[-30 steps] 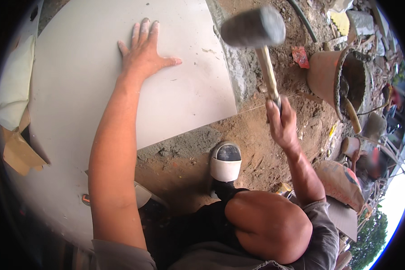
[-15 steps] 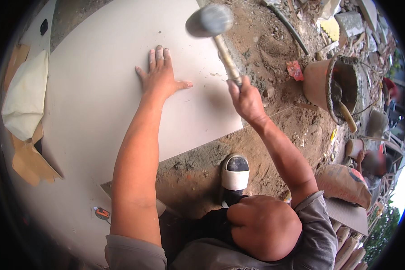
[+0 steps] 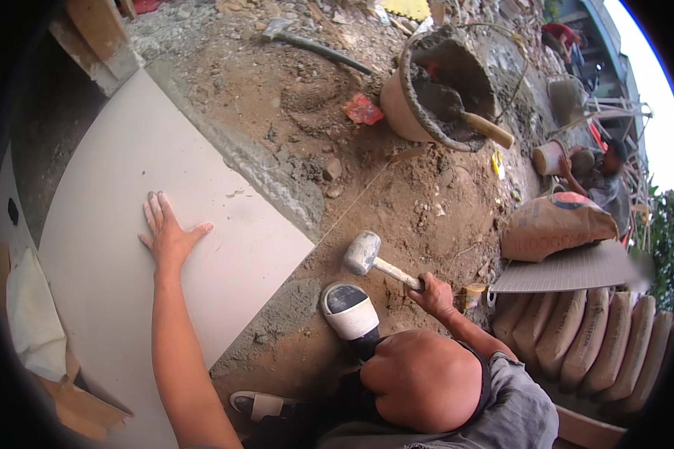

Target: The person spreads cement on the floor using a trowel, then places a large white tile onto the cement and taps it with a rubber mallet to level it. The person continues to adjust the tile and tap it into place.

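A large pale tile [image 3: 146, 142] lies over wet grey mortar, which shows along its edges. My left hand [image 3: 171, 236] rests flat on it with fingers spread. Closed round the dark grip of a rubber mallet [image 3: 362, 253], my right hand [image 3: 432, 295] is off the tile to the right, beside my knee. The mallet's grey head hangs near my sandalled foot [image 3: 350, 310], apart from the tile. A thin string [image 3: 354, 200] runs from the tile's right corner toward the bucket.
A mortar-caked bucket [image 3: 408, 101] holds a trowel [image 3: 487, 129] with a wooden handle. Several cement bags [image 3: 569, 329] stand in a row at right, near a fuller bag [image 3: 558, 228]. A hammer [image 3: 314, 46] lies on the soil. Another person [image 3: 603, 168] crouches by a small bucket [image 3: 549, 158].
My right hand has brought the mallet down and right, away from above the tile. My left hand stays flat on the tile. The view has swung to the right.
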Demonstrator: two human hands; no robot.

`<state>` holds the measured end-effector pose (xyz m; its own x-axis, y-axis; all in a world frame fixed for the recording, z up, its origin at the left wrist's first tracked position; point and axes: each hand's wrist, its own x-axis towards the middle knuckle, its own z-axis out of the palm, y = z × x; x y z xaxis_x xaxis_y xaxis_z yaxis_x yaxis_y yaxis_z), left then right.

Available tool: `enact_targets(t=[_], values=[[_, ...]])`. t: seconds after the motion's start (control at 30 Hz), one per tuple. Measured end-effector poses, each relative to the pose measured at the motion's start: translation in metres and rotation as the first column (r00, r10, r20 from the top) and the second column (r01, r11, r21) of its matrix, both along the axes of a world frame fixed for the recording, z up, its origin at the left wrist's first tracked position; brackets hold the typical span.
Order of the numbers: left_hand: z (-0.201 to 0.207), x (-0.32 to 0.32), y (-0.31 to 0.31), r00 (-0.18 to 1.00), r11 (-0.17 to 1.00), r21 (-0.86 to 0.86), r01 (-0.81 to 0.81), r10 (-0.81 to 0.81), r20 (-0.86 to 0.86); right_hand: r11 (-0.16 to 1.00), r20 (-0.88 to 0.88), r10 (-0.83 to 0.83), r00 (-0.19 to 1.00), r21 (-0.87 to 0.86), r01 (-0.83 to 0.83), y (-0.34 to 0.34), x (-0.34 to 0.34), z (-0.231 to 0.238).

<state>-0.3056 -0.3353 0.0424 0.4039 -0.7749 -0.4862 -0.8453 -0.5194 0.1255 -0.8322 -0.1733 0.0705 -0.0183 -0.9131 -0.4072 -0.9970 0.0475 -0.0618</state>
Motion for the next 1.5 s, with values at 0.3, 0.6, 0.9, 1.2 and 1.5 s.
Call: enact_targets(t=[0.3,0.6,0.9,1.2,1.5], values=[[0.002,0.002,-0.001,1.0,1.0,0.027,-0.006,0.007,-0.009,0.62,-0.475,0.161,0.865,-0.633,-0.463,-0.262,-0.032,0.134],[0.006,0.004,0.002,0.998,1.0,0.013,-0.013,0.013,-0.064,0.899,-0.508,0.201,0.838,-0.244,-0.363,-0.344,-0.043,0.145],[-0.028,0.002,0.015,0.994,0.985,-0.161,0.06,-0.045,0.096,0.977,0.453,-0.074,0.888,-0.145,0.155,-0.226,0.041,0.216],[-0.039,0.006,0.017,0.994,0.965,-0.251,0.073,-0.05,0.098,0.985,0.856,0.051,0.514,0.041,-0.168,-0.399,0.411,0.012],[-0.04,0.009,0.018,0.998,0.968,-0.246,0.05,-0.038,0.051,0.984,0.846,0.168,0.506,-0.116,-0.133,-0.475,0.519,-0.053]])
